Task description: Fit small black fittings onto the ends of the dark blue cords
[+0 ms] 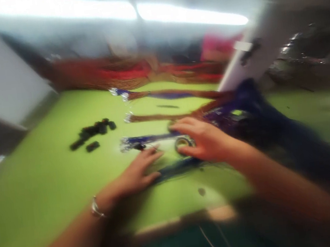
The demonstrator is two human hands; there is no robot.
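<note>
My left hand (137, 171) reaches over the green tabletop, thumb and fingers apart. Just beyond its fingertips is a small black connector (139, 146); blur hides whether they touch. Dark blue wires (173, 169) run beside the left thumb. My right hand (207, 138) is spread, its thumb over a dark tape roll (179, 141) with a pale yellowish core. Its fingertips reach another dark rounded object (170, 126), partly hidden. A blue wire bundle (154, 137) with silvery terminal ends lies between the hands.
Several black connectors (95, 129) lie in a pile at left. Brown wire bundles (158, 116) stretch across the back, with a thin dark stick (167, 106) between them. Dark blue wires (285, 124) heap at right beside a white post (235, 60). Red-brown wires (101, 75) line the far edge.
</note>
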